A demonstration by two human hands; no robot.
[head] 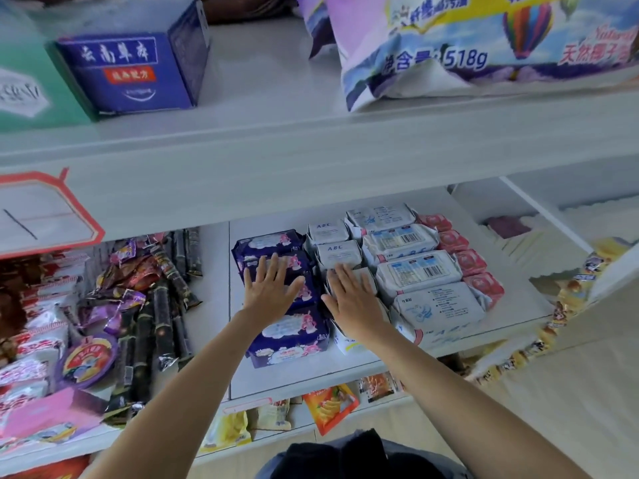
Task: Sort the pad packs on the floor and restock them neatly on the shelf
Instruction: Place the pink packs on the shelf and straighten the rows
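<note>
Both hands lay flat with fingers spread on the pad packs on the white shelf (345, 369). The left hand (271, 285) pressed the dark blue packs (290, 335); the right hand (349, 293), just beside it, pressed the grey packs (337, 254). Further right lay larger white packs (420, 271).

The shelf (297, 371) looks like smooth, matt white painted metal. The dark purple pad packs (288, 337) near its front edge are shiny plastic wrap (a bit crinkly). The white pad packs (415, 271) look soft and dull. The blue box (135, 70) looks like matt cardboard.
</note>
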